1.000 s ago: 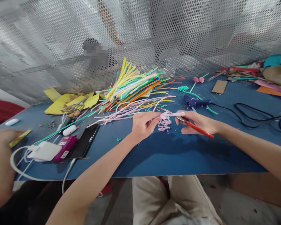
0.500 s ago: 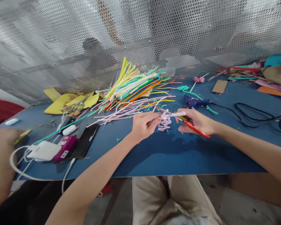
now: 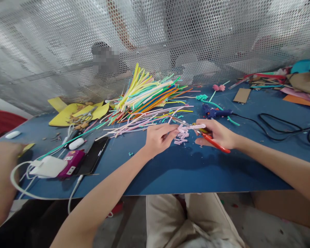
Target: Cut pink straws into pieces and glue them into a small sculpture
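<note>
Pinching a lilac strip (image 3: 198, 126) beside the cut lilac pieces (image 3: 180, 141), with left hand (image 3: 160, 138) closed on one end, just left of the pieces, and with the other end reaching to the fingertips of right hand (image 3: 218, 131). Gripping a red-handled tool (image 3: 217, 144) in right hand, right of the pieces, having drawn it slightly nearer them since a second ago, now showing more yellow. Having behind the pieces multicoloured stems (image 3: 155, 94); behind and right, a blue glue gun (image 3: 218, 112); left, on the counter (image 3: 155, 179), a phone (image 3: 95, 155).

A perforated silvery screen (image 3: 155, 27) stands behind a blue tabletop (image 3: 222, 179), above a grey floor (image 3: 245, 220).
</note>
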